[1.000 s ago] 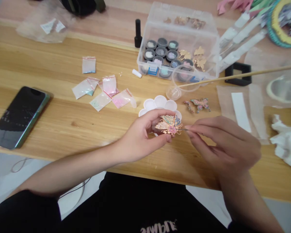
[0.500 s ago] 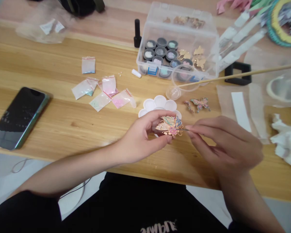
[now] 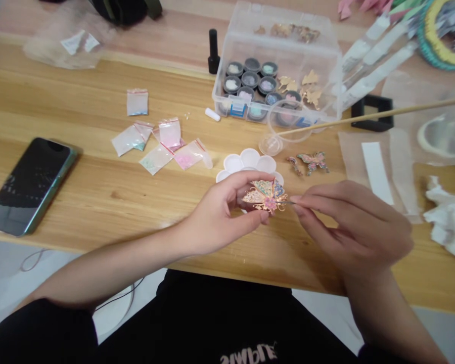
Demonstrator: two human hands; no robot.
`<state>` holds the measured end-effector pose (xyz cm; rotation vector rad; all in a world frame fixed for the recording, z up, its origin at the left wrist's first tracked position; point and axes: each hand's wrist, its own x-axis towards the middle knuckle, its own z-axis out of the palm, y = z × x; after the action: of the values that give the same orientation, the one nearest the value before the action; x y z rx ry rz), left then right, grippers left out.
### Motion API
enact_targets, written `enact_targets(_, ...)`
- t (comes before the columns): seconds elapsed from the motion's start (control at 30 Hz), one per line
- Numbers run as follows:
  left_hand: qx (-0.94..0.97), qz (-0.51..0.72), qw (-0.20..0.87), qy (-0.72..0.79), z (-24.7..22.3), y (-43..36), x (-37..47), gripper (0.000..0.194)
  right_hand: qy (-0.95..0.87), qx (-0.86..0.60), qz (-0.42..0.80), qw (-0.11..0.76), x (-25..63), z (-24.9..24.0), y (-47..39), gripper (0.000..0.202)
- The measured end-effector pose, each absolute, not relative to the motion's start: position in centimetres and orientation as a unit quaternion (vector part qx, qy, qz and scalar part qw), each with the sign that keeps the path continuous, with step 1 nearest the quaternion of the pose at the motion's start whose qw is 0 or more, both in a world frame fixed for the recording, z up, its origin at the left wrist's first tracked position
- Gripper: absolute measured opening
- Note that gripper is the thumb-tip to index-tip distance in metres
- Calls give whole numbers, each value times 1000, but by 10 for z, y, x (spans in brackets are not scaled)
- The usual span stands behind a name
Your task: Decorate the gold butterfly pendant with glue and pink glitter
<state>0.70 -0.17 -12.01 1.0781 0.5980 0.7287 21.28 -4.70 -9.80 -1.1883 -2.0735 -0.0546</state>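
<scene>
- Grip, left hand [image 3: 216, 217]: thumb and fingers curved round a gold butterfly ornament [image 3: 263, 193], pinching it by its edges, decorated face up.
- Grip, right hand [image 3: 354, 225]: thumb and forefinger closed in a narrow pinch on a thin tool [image 3: 285, 202], its point directed leftward at the ornament.
- Location of ornament: above the near part of the wooden table [image 3: 98, 202], between the two hands. Wings carry pale, green and blue fill; a pink flower [image 3: 269, 203] sits towards the near side.
- Tool tip lies over or against the flower; it is too small here to be sure of contact.
- White scalloped palette [image 3: 250, 159]: just beyond the left hand, partly covered by it.
- Second butterfly [image 3: 314, 162]: on the table beyond the right hand, pink and green, with a small matching piece [image 3: 294, 165] at its left.
- Clear plastic box [image 3: 248, 43]: lid open, far side of the table; contains black pots [image 3: 249, 79] of coloured material and gold butterfly blanks [image 3: 311, 95].
- Clear cup [image 3: 270, 145]: in front of the box; a wooden stick [image 3: 364, 120] slants rightward from it.
- Small zip bags [image 3: 156, 159]: clustered left of the palette, pink and green contents.
- Phone [image 3: 29, 186]: far left, screen dark.
- Crumpled tissue [image 3: 449, 220]: right edge.
</scene>
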Motion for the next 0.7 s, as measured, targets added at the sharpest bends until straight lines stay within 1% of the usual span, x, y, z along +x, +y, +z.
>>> enact_targets(0.13,476,336,764,276,-123,-1,6,41,-776,-498,-35,386,214,-99,-50,28)
enact_targets(0.23,472,332,767,281,-123,0,5,41,-717,-535,-37,444,216,-104,-48,23)
enact_targets(0.3,474,327,765,288,-123,1,4,41,-661,-566,-3,494,218,-110,-45,18)
enact_targets(0.37,481,324,760,295,-123,0,4,41,-613,-591,69,519,221,-115,-41,15)
enact_targets(0.47,494,325,747,304,-123,0,4,42,-590,-597,150,523,224,-121,-37,19)
enact_targets(0.7,500,323,740,312,-126,2,5,44,-588,-615,203,485,226,-134,-40,35)
